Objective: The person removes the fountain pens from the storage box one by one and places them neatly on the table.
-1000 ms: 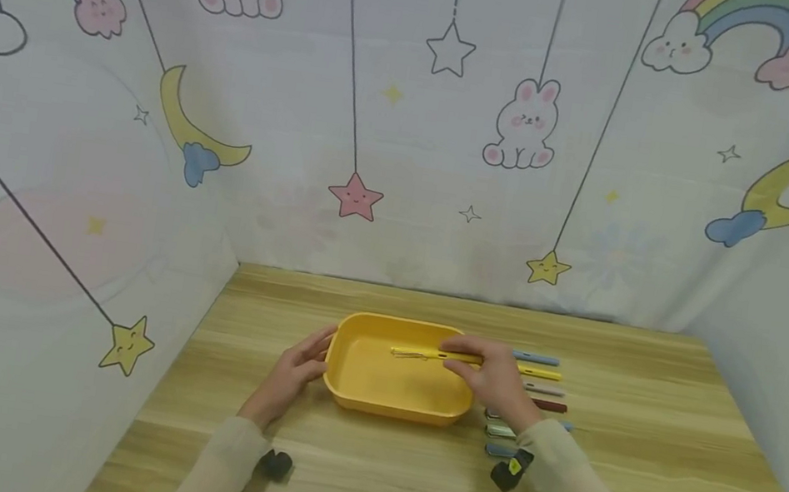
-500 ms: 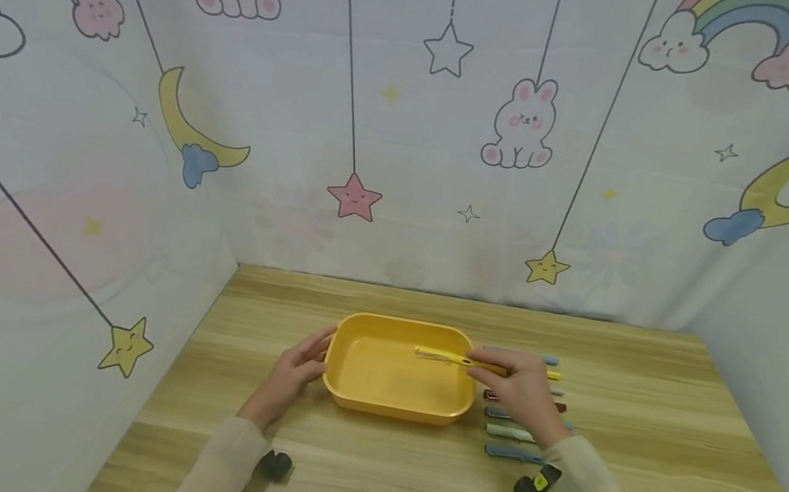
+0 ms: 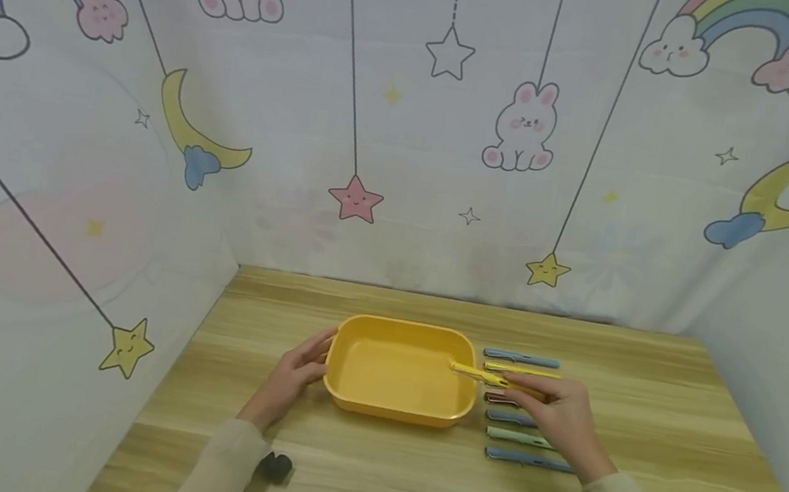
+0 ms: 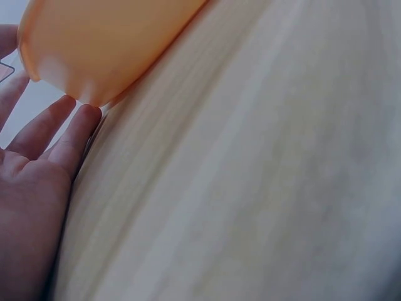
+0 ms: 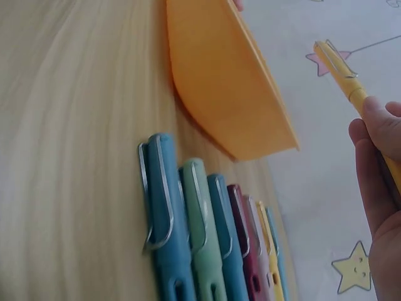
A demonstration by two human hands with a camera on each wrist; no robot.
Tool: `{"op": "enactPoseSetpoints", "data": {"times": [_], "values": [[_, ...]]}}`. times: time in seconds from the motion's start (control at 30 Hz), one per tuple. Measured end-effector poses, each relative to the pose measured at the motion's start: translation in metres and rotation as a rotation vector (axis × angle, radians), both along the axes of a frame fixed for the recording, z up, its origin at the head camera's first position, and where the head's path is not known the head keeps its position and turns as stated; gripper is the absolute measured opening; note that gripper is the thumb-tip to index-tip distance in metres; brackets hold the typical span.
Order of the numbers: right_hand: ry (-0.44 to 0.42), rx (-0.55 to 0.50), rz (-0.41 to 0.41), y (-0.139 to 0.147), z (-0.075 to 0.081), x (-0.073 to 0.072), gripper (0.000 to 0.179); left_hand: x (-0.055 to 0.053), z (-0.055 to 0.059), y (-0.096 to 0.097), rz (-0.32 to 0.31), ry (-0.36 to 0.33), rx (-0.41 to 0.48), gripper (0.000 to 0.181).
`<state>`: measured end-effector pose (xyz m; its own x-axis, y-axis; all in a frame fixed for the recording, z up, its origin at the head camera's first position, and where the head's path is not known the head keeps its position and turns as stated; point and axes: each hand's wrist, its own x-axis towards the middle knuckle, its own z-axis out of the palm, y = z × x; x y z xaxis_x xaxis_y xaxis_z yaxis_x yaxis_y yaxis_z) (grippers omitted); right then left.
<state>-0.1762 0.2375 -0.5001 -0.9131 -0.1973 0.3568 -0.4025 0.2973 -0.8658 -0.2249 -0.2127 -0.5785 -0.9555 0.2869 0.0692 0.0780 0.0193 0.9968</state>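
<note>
My right hand (image 3: 563, 414) pinches a yellow pen (image 3: 475, 373) between thumb and fingers, held above the right rim of a yellow plastic tray (image 3: 384, 375). In the right wrist view the pen's capped end (image 5: 341, 70) with its wire clip points away from the fingers. My left hand (image 3: 288, 378) rests against the tray's left end, its fairly straight fingertips touching the outer wall (image 4: 106, 50). To the right of the tray lie several capped pens in a row, among them a blue pen (image 5: 163, 207), a light green pen (image 5: 202, 219) and a dark red pen (image 5: 241, 219).
A second yellow pen (image 3: 498, 367) lies in the row, near a blue pen (image 3: 522, 358) at the back. The wood-grain table (image 3: 377, 479) ends at a patterned cloth backdrop (image 3: 408, 256), with cloth on both sides too.
My right hand has moved right and toward me with the yellow pen, from over the tray's inside to its right rim. The left hand has stayed in place at the tray.
</note>
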Motion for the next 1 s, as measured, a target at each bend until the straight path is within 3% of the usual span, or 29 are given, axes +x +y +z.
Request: {"op": "enactPoseSetpoints", "data": {"times": [0.23, 0.53, 1.0], "values": [[0.062, 0.071, -0.029, 0.023, -0.009, 0.020, 0.025, -0.002, 0.001, 0.000, 0.002, 0.008, -0.006, 0.064], [-0.004, 0.131, -0.084, 0.040, -0.022, 0.041, 0.024, -0.002, 0.000, -0.001, 0.005, 0.016, 0.000, 0.065], [0.094, 0.172, -0.108, 0.051, -0.041, 0.057, 0.024, -0.001, -0.002, 0.000, 0.008, 0.011, 0.005, 0.064]]}}
